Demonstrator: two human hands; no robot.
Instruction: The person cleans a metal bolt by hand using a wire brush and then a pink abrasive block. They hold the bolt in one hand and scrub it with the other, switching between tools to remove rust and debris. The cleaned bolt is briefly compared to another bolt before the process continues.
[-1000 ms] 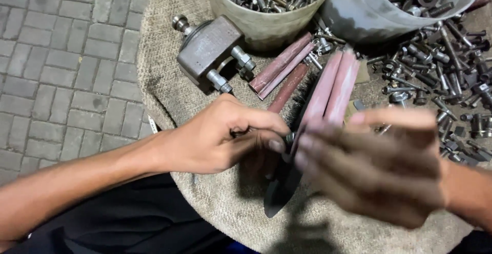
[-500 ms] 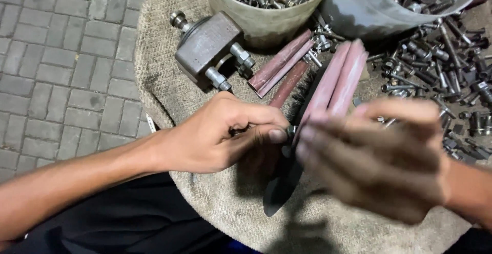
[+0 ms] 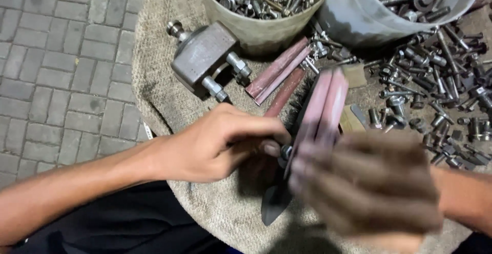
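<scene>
2 hands meet over a piece of burlap sacking (image 3: 154, 64) spread on a grey brick pavement (image 3: 56, 54). The right hand (image 3: 366, 185), blurred and close to the camera, is closed around the lower end of a reddish metal bar (image 3: 323, 105) made of 2 flat strips side by side; the bar slants up and away from the hand, tilted above the sacking. The left hand (image 3: 220, 141) comes in from the left, its fingertips pinched together on a small nut (image 3: 285, 152) that sits at the bar's lower left edge, right where the 2 hands almost touch. Whether the nut is threaded onto a bolt cannot be told. A dark pointed metal end (image 3: 274, 208) pokes out below the hands.

Behind the left hand lies a heavy grey metal block (image 3: 202, 56) with bolts sticking out of its sides. Just right of it, 3 more reddish bars (image 3: 279, 72) lie flat on the sacking, near the raised one but apart from it. At the top stand 2 buckets, a beige bucket (image 3: 261, 28) and a whitish bucket (image 3: 359, 23), both filled with bolts and nuts. A loose scatter of bolts, nuts and washers (image 3: 435, 85) covers the sacking to the right, reaching down beside the right hand.
</scene>
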